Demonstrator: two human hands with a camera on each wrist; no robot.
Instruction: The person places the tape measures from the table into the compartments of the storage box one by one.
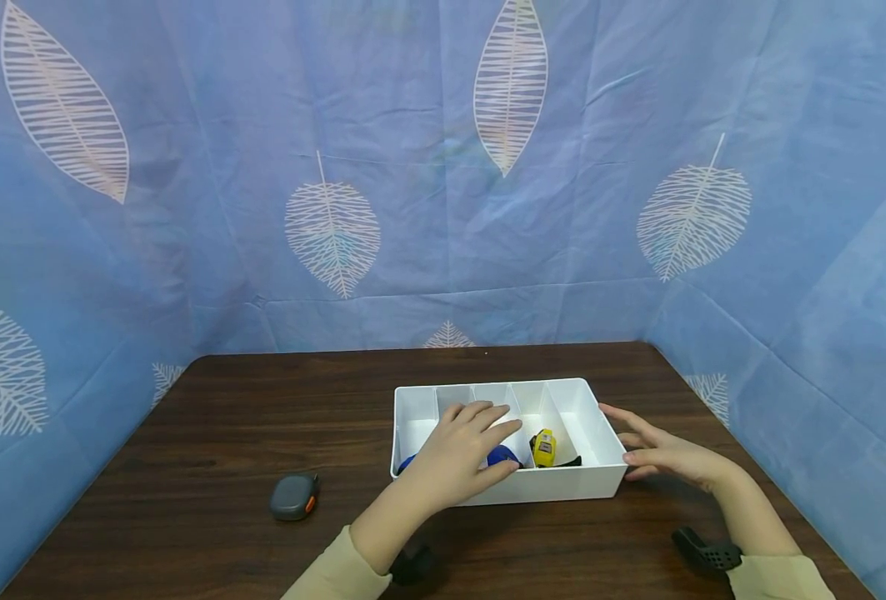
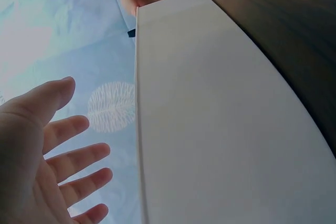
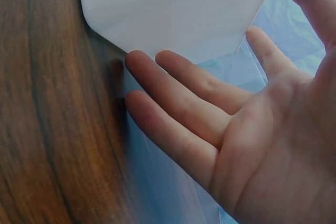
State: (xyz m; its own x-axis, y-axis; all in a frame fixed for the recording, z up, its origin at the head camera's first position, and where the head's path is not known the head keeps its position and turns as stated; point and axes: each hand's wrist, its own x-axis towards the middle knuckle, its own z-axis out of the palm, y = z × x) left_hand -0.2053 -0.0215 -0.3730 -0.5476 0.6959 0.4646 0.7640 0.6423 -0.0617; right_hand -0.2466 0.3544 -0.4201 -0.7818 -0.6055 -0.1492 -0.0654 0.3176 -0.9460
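Note:
A white divided tray (image 1: 503, 487) sits on the dark wooden table. My left hand (image 1: 453, 454) is over its front left part, fingers spread and holding nothing; the left wrist view shows the hand (image 2: 31, 166) beside the tray wall (image 2: 220, 114). My right hand (image 1: 663, 454) is at the right end, with fingers extended; in the right wrist view its fingertips (image 3: 139, 64) lie by the tray's corner. Inside are a yellow tape measure (image 1: 543, 448), a black item (image 1: 568, 462) and a blue object (image 1: 501, 454). More blue (image 1: 406, 463) shows at the left, mostly hidden by my left hand.
To the left of the tray, a small dark grey rounded case (image 1: 293, 497) with an orange button lies on the table (image 1: 187, 517). Blue cloth (image 1: 412, 242) with white leaf prints hangs behind and along both sides. A black band (image 1: 705, 552) is on my right wrist.

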